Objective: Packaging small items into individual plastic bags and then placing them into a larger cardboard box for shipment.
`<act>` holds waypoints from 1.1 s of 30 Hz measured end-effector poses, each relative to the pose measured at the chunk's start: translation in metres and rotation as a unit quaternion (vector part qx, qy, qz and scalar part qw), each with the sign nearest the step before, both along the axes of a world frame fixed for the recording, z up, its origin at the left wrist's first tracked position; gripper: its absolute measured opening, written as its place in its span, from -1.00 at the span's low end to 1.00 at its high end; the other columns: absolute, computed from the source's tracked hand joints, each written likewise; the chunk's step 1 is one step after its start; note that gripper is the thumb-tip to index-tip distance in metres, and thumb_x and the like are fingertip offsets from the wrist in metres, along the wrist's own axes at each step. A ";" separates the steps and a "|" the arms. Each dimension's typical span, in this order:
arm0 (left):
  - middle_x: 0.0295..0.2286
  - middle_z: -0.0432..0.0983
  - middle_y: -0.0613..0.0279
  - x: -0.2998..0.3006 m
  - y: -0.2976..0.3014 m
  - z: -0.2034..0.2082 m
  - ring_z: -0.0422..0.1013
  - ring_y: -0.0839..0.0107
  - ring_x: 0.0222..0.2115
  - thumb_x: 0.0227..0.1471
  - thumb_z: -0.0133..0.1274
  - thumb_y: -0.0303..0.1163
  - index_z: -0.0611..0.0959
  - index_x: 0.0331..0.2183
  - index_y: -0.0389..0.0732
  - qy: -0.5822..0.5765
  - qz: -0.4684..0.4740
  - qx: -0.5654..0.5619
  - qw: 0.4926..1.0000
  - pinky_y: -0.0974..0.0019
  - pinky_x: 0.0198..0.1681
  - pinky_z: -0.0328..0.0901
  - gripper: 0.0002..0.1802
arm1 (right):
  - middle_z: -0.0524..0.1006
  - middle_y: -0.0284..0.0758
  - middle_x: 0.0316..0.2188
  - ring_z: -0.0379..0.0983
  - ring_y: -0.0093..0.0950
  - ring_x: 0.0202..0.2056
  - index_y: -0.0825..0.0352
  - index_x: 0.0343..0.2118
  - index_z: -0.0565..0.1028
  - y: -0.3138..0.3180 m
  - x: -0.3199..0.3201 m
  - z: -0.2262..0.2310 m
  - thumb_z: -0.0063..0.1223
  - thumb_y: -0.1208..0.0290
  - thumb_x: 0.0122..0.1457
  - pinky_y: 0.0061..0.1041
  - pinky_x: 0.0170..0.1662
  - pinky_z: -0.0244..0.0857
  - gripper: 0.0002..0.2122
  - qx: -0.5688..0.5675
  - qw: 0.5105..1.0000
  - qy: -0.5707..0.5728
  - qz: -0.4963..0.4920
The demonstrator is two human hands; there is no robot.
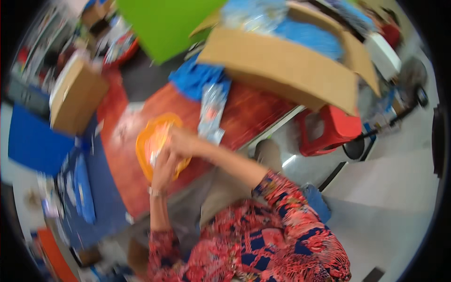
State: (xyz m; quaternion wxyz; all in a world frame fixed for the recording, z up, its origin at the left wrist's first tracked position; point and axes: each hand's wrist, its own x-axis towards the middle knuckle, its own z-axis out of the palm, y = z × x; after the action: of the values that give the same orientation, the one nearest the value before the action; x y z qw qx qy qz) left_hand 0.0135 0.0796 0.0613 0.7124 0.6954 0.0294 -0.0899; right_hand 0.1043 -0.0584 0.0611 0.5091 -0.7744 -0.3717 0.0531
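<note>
An orange plastic basket (139,148) with pale pink and whitish contents rests on the red wood-patterned tabletop (206,174). Over its near part my two hands meet, both blurred. My left hand (165,164), with a band at the wrist, has its fingers drawn together. Against it, my right hand (183,142) is closed in a pinch. Whatever lies between the fingers is too small and smeared to name. Right of the basket, a clear plastic packet (210,110) with a reddish mark lies on the table, its upper end against a crumpled blue bag (195,77).
A large open cardboard box (277,61) with blue plastic-wrapped goods stands on the far right of the table. A red stool (336,129) is beyond the right edge. At the left are a smaller carton (79,96) and a dark blue surface (101,192); a green panel (164,26) rises behind.
</note>
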 end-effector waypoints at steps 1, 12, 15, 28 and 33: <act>-0.26 0.48 0.32 0.004 -0.006 0.007 0.39 0.57 -0.29 0.30 -0.10 -0.33 0.50 -0.06 -0.28 -0.019 -0.002 0.085 0.996 0.46 -0.22 0.33 -0.72 | 0.55 0.04 -0.52 0.53 -0.16 -0.52 0.41 -0.62 0.58 -0.015 0.002 0.022 0.17 0.44 -0.14 -0.25 -0.50 0.37 -0.88 -0.045 0.995 0.071 0.060; -0.47 0.32 0.42 -0.013 -0.012 0.002 0.17 0.69 -0.52 0.29 -0.21 -0.49 0.45 -0.12 -0.22 0.020 0.080 -0.045 0.996 0.55 -0.49 0.13 -0.83 | 0.49 -0.11 -0.37 0.49 -0.31 -0.32 0.51 -0.26 0.52 -0.013 -0.019 0.021 0.07 0.44 0.13 -0.35 -0.25 0.34 -0.79 0.055 0.996 0.055 -0.049; -0.43 0.36 0.36 -0.011 -0.016 -0.007 0.22 0.64 -0.50 0.28 -0.21 -0.50 0.39 -0.05 -0.23 0.011 0.074 -0.066 0.995 0.52 -0.47 0.17 -0.79 | 0.50 -0.15 -0.38 0.48 -0.35 -0.35 0.47 -0.18 0.54 -0.008 -0.025 0.017 0.11 0.42 0.12 -0.39 -0.26 0.34 -0.75 0.074 0.997 0.011 -0.019; -0.11 0.44 -0.19 -0.013 -0.017 -0.009 0.42 -0.01 -0.08 0.22 -0.11 -0.52 -0.02 0.22 -0.30 -0.174 0.102 0.163 0.966 0.15 -0.04 0.31 -0.36 | 0.57 -0.25 -0.44 0.47 -0.50 -0.44 0.46 -0.28 0.55 -0.006 -0.029 0.019 0.09 0.51 0.12 -0.50 -0.32 0.34 -0.85 0.064 0.989 0.124 -0.047; -0.15 0.45 0.03 -0.013 0.007 0.008 0.36 0.12 -0.11 0.12 0.09 -0.40 0.29 0.13 -0.29 -0.175 0.090 0.305 0.932 0.12 -0.06 0.24 -0.42 | 0.54 -0.26 -0.45 0.47 -0.47 -0.43 0.45 -0.32 0.55 -0.021 -0.015 0.027 0.11 0.55 0.11 -0.50 -0.33 0.34 -0.89 0.078 0.986 0.111 -0.093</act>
State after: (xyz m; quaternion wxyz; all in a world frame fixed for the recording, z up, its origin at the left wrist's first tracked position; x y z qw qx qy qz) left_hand 0.0006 0.0862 0.0693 0.4653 0.8781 -0.0076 0.1110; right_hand 0.0889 -0.0798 0.0882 0.6089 -0.7527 -0.2424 0.0620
